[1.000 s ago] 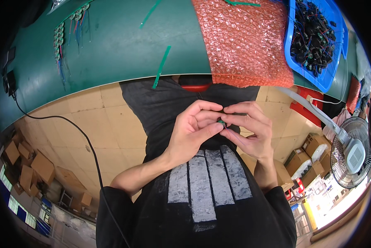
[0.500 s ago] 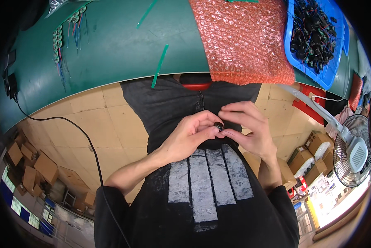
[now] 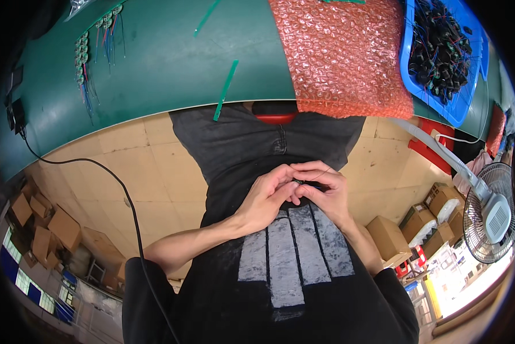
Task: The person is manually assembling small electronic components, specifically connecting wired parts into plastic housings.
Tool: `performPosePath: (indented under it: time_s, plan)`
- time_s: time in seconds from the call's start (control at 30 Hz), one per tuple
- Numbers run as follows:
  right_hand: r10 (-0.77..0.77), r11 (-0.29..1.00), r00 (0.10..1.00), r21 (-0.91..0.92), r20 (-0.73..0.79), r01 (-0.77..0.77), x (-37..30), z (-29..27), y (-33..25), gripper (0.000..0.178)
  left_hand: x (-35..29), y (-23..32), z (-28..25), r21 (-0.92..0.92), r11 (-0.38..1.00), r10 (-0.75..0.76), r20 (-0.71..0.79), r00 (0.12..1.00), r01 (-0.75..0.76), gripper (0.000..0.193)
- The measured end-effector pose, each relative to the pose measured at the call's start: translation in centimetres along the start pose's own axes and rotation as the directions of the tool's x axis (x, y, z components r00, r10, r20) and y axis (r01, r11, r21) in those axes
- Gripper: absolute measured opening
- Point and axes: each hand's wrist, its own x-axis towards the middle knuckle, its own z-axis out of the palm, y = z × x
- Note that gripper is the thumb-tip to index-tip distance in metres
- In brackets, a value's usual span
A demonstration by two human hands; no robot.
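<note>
My left hand and my right hand meet in front of my shirt, below the table edge. Pinched between their fingertips is a small black round part, mostly covered by the fingers. A bit of green shows on it, and thin wires stick out by my right fingers. Both hands are closed on it. Similar black round parts with thin wires fill a blue tray at the far right of the table.
Strips of small round green circuit boards with coloured wires lie at the table's left. Red bubble wrap hangs slightly over the front edge of the green table. A fan stands at right; a black cable runs down at left.
My right hand has closed in from the right, its raised fingers coming down onto the part beside my left fingers. The part is now more hidden. The view has shifted slightly.
</note>
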Motion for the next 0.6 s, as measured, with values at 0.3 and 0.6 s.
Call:
performPosePath:
  time_s: [0.3,0.6]
  plan:
    - [-0.027,0.999,1.0,-0.031,-0.008,0.027,0.5,-0.5,0.4,0.031,0.9,-0.1,0.0,-0.064,0.998,0.002,-0.015,1.0,-0.003,0.021]
    - [-0.098,0.986,0.993,-0.131,0.068,0.106,1.2,-1.8,-1.1,0.032,1.3,0.7,-0.9,-0.149,0.988,-0.034,0.076,0.997,0.045,0.023]
